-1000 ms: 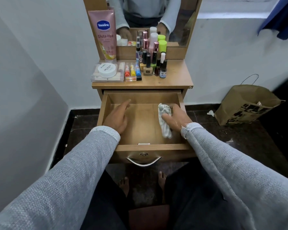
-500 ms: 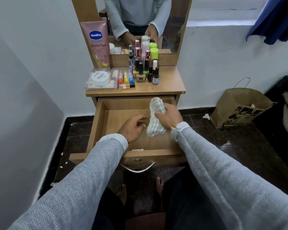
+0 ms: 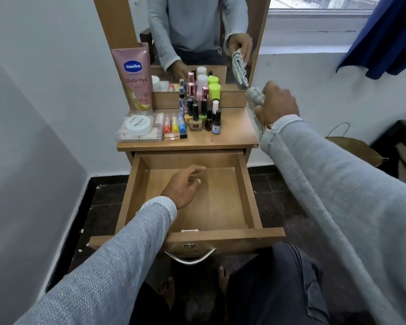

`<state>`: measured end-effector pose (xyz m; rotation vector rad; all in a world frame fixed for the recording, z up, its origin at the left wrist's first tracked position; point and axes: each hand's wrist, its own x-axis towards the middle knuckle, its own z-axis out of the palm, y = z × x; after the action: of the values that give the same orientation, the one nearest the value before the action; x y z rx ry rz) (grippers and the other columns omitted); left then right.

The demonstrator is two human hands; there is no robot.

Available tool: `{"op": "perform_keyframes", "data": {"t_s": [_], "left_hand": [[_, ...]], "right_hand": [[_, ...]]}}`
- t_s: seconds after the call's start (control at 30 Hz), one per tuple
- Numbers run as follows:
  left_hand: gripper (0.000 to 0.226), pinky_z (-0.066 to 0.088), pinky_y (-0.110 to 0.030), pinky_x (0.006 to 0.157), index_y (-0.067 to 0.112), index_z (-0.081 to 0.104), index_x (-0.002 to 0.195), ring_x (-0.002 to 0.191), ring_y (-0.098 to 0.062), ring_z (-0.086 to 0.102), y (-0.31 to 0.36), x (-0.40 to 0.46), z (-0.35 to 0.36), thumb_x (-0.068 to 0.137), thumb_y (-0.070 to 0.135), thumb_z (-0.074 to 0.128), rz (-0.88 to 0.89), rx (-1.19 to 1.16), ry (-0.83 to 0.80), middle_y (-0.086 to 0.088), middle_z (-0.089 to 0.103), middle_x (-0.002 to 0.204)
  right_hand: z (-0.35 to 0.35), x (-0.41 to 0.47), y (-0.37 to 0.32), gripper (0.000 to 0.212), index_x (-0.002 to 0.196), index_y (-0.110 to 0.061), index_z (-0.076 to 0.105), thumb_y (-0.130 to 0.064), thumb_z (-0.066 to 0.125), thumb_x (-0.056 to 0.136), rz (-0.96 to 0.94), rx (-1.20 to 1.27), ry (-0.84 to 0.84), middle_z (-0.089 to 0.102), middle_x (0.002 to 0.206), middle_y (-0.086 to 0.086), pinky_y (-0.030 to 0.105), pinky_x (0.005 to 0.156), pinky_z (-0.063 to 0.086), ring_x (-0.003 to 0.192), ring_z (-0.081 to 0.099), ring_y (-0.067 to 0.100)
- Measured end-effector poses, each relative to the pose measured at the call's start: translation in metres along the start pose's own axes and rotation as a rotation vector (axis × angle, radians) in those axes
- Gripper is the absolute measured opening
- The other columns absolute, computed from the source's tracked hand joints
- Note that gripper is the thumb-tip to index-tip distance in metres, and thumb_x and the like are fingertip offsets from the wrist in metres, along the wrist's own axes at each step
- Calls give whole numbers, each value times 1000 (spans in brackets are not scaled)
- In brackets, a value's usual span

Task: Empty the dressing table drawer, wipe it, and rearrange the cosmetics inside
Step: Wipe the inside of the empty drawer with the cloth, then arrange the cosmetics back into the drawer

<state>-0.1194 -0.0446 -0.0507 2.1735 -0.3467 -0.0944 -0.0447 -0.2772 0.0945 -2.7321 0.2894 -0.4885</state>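
The wooden drawer [image 3: 243, 184] stands pulled out and holds nothing. My left hand [image 3: 184, 185] hovers over its floor with fingers loosely curled and nothing in them. My right hand [image 3: 278, 104] is raised at the right edge of the tabletop, shut on a striped cloth [image 3: 254, 97] that hangs down from the fist. On the tabletop [image 3: 232, 134] stand several nail polish bottles [image 3: 203, 113], small coloured tubes [image 3: 174, 124], a white jar [image 3: 138, 124] on a clear box, and a pink Vaseline tube [image 3: 135, 78] leaning on the mirror frame.
A mirror [image 3: 197, 31] behind the table reflects my arms and the cloth. A brown paper bag [image 3: 359, 148] sits on the dark floor at the right. A white wall closes in on the left. My bare feet [image 3: 222, 277] are under the drawer front with its metal handle [image 3: 190, 258].
My right hand lifted the cloth out of the drawer and up to the right end of the tabletop. My left hand let go of the cloth and stayed over the drawer.
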Motion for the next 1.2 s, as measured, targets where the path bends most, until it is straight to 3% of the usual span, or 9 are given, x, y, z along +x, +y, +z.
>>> {"op": "perform_keyframes", "data": {"t_s": [0.13,0.3,0.47,0.6,0.7,0.8,0.87,0.93,1.2], "left_hand": [[36,37,2,86,15,60,124,110,-5,56,-4,-1,4,92,-1,53,16,16,-15,3,60,124],[37,33,6,81,12,61,123,104,-3,55,-7,-2,0,91,-4,53,27,26,-5,10,58,116],[36,32,7,82,15,63,123,105,-2,54,-13,1,-3,92,-1,53,31,53,-7,12,58,116],[38,38,-7,92,17,64,121,108,-2,56,-17,2,-2,92,-3,50,33,52,1,8,62,120],[41,42,-22,100,16,64,121,110,-9,59,-22,2,-3,92,-7,46,30,56,2,4,63,122],[41,43,-25,102,15,62,123,112,-10,59,-27,3,-4,93,-6,44,16,63,7,3,62,124],[41,42,-24,102,15,62,124,112,-9,58,-29,4,-5,93,-6,44,10,61,12,3,62,124],[42,42,-23,101,15,62,123,111,-9,59,-32,4,-4,92,-7,44,13,61,16,3,62,123],[42,43,-24,102,15,62,123,111,-9,59,-37,3,4,91,-7,45,10,41,38,3,63,121]], "right_hand": [[34,7,-16,27,116,-9,52,-15,60,91,-98,-185,-59,62,106,16,35,69,41,88,60,34],[63,-3,-22,29,114,-10,58,-28,60,90,-82,-241,-152,59,114,12,36,72,43,98,60,34],[71,-7,-18,43,112,-7,60,-42,53,89,89,-28,-234,50,122,13,44,91,49,106,55,33],[66,-11,-8,36,96,-5,63,-32,40,88,33,122,-206,60,112,17,40,84,50,93,58,34],[61,-22,9,35,116,-9,62,-22,41,92,-216,-39,-108,61,120,12,41,89,47,107,52,30],[65,-30,23,42,139,-20,49,-28,37,99,-484,-181,-238,39,152,5,50,114,27,141,29,29],[75,-31,30,46,148,-25,34,-30,29,103,-467,-164,-375,22,160,1,53,119,12,149,13,28],[83,-29,33,48,152,-25,26,-30,25,104,-420,-88,-396,16,162,0,52,120,12,149,11,27],[98,0,21,49,152,-23,23,-31,22,104,-322,-54,-403,14,162,2,51,120,11,149,9,28]]}}
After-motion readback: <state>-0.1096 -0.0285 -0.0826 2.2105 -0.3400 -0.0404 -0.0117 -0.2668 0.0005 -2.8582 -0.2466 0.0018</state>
